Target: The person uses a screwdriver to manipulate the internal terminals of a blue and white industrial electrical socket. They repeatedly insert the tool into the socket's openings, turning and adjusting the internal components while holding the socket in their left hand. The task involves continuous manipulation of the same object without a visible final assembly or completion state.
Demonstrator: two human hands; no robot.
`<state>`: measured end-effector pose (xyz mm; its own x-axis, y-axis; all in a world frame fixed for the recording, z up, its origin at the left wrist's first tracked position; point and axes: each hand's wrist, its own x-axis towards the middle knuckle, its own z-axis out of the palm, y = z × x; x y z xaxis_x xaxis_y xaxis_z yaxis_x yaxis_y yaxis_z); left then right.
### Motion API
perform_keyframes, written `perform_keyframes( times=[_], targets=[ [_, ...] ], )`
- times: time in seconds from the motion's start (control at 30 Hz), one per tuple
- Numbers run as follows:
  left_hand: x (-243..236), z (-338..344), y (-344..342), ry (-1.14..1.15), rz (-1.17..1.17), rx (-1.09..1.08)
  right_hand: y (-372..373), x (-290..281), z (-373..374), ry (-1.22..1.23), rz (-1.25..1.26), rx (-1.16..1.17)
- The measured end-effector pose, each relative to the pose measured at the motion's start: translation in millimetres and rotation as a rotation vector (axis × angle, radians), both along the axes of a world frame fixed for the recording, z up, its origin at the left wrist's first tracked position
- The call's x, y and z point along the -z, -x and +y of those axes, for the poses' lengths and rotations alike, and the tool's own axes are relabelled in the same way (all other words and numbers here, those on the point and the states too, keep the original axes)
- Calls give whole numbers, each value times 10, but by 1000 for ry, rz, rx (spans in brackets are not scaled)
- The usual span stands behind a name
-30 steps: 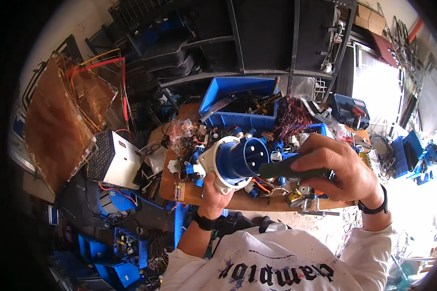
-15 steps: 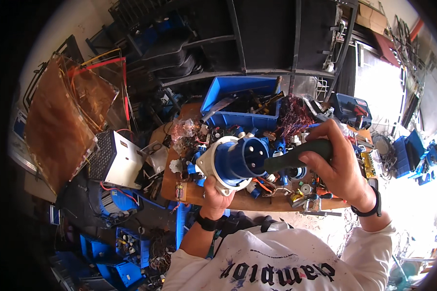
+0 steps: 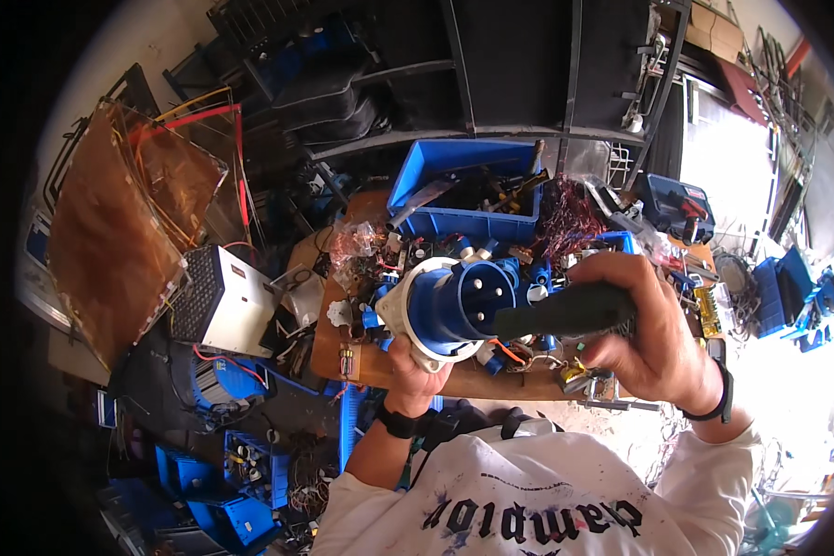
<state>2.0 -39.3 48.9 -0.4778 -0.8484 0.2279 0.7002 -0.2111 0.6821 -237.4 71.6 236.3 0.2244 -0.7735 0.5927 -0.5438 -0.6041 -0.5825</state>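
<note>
Clock centred on the blue plug, twelve toward the top of the view.

Plug: thick blue tubular shroud [image 3: 435,310] set in a cream flange [image 3: 397,317]; held up above the workbench [image 3: 477,385], open mouth turned toward about three, three metal pins [image 3: 479,317] visible inside.

Left hand [image 3: 417,372]: comes in from between six and seven, closed on the flange's lower edge, thumb side nearest the camera. Its far fingers are hidden behind the plug. Black band [image 3: 398,423] on the wrist.

Right hand [image 3: 658,343]: at three, curved around a dark green handle [image 3: 570,311]. Index finger arches above it, thumb below with a gap showing. Cannot tell how firmly the hidden fingers grip. The handle lies nearly level, its narrow end at the shroud's rim — whether it touches there is unclear. A second black band [image 3: 725,387] on this wrist.

Bench around: large blue bin [image 3: 473,225] at twelve, tools inside; dark red wire tangle [image 3: 568,215] between one and two; dark case [image 3: 663,206] with a red item, near two; clear plastic bag [image 3: 352,248] at ten; orange wire [image 3: 507,351] near five; small blue and white parts scattered between.

Farther out: white box [image 3: 241,320] with a perforated dark side at nine; large brown sheet [image 3: 111,241] between nine and ten; small blue trays [image 3: 246,524] between seven and eight, below bench level. White shirt [image 3: 528,477] with black lettering — at five to six.
</note>
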Motion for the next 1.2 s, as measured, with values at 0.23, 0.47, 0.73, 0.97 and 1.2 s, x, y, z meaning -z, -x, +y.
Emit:
perform_keyframes(
  times=[0.23, 0.47, 0.73, 0.97, 1.2],
  targets=[
    [28, -115, -101, -19, 40, 26, -104, -77, -130, -11, 93, 1],
    [-14, -298, -280, -135, 75, 19, -197, -131, -388, 87, 243, -153],
    [-31, -450, -450, 13, -3, 29, -672, -64, -515, -102, -46, 339],
    [-58, -588, -655, -51, -22, 125, -809, -138, -662, 43, 69, -24],
    [-112, -732, -821, -65, 25, 133, -996, -143, -794, -2, 123, -87]
  ],
)
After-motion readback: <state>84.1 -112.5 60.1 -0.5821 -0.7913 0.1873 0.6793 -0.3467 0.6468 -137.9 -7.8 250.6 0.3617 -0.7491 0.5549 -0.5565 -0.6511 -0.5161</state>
